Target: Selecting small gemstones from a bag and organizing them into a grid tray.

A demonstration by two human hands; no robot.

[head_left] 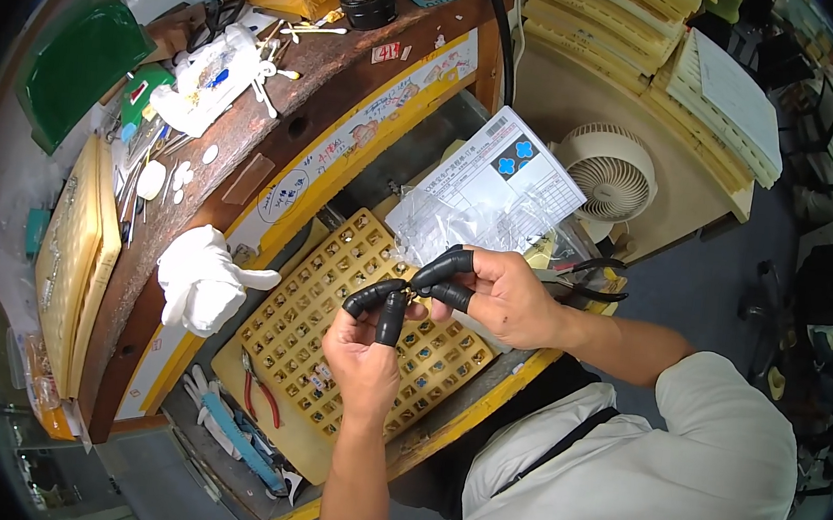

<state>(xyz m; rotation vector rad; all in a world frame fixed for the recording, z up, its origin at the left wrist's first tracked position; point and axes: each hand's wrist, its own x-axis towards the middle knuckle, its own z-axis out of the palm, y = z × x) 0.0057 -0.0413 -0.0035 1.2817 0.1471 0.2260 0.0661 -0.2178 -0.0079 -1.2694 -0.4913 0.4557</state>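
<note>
Tiny piece (411, 298): was held between the meeting fingertips above the compartment tray; its shape was too small and too covered to be made out.
Wooden bench (246, 158): was littered with swabs, tools and papers, and its front was faced with yellow and white strips.
Open drawer (515, 381): was set below the bench front, edged in yellow.
Stacked yellow trays (598, 39): were piled at the upper right, well apart from the hands.
Compartment tray (305, 289): was laid in the drawer, many cells filled, its middle partly hidden by the hands.
Printed sheet (476, 165): was placed beyond the tray and partly covered by clear plastic bags (485, 225).
White fan (607, 178): was stood just beside the sheet.
Right hand (508, 299): was closed in a pinch, its thumb and finger sheathed in black.
Left hand (369, 341): was pinched likewise, its black-covered tips brought to the same spot.
White bundle (204, 275): was perched at the bench edge, near the tray.
Black-handled pliers (590, 279): were left near the right wrist.
Red-handled pliers (259, 395): were rested beside the tray's left edge.
</note>
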